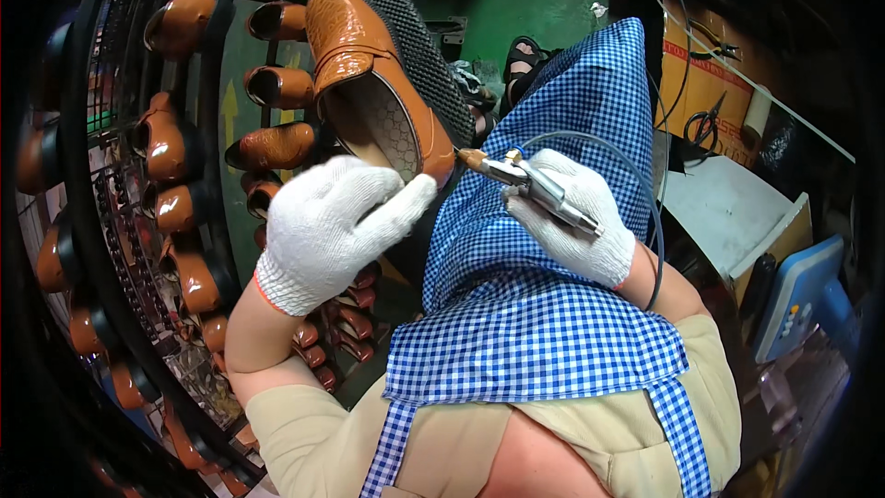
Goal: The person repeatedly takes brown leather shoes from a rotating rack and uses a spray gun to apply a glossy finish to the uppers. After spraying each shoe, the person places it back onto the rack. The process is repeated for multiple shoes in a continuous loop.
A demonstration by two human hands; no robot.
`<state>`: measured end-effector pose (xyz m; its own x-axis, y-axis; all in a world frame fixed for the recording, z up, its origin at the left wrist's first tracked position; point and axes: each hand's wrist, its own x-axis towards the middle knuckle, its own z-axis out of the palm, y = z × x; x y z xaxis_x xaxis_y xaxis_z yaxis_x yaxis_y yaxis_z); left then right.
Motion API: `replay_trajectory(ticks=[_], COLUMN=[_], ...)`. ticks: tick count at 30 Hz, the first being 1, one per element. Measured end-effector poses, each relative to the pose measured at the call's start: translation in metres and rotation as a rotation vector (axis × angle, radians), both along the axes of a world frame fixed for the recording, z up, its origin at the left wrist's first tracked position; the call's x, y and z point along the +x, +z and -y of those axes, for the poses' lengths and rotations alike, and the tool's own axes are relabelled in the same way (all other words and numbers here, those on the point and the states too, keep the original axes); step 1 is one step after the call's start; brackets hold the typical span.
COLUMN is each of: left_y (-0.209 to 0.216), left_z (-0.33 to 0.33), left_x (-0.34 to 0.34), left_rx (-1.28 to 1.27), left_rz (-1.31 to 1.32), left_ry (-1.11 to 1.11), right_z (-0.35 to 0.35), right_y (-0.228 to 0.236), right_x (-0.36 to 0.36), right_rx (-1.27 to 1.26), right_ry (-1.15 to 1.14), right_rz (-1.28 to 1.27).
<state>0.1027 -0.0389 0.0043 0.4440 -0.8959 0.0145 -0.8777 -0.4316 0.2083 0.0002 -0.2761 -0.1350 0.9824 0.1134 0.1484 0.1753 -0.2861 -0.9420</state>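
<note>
A glossy orange-brown leather shoe (355, 56) is tilted at the upper middle, toe away from me, its opening and patterned insole facing up. My left hand (336, 226), in a white knit glove, is closed at the near side of its opening, thumb and fingers by the heel. My right hand (585, 217), gloved too, grips a small metal airbrush-like spray gun (553, 194) fed by a thin hose. The gun's brownish tip (470, 157) points left, right beside the shoe's heel. A black, pebbled surface (419, 51) shows along the shoe's right side.
Brown shoes hang in rows on a dark metal rack (221, 37) to the left. At right are an orange carton (705, 83), black scissors (705, 125), pliers (719, 46), a white board (737, 208) and a blue-and-white device (797, 300). A blue checked apron (535, 341) covers my lap.
</note>
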Motion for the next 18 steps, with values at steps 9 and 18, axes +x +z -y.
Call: replay_trajectory(ticks=[9,18], left_y=[-0.011,-0.024], left_z=[0.051,0.098], left_x=[0.021,0.044], left_rx=[0.038,-0.105], left_rz=[0.267,0.148], left_ry=[-0.051,0.125], right_z=[0.018,0.024], right_y=[0.009,0.003], right_x=[-0.017,0.012], right_rx=[-0.006,-0.117], right_ry=[-0.114,-0.34], right_rz=[-0.029,0.121])
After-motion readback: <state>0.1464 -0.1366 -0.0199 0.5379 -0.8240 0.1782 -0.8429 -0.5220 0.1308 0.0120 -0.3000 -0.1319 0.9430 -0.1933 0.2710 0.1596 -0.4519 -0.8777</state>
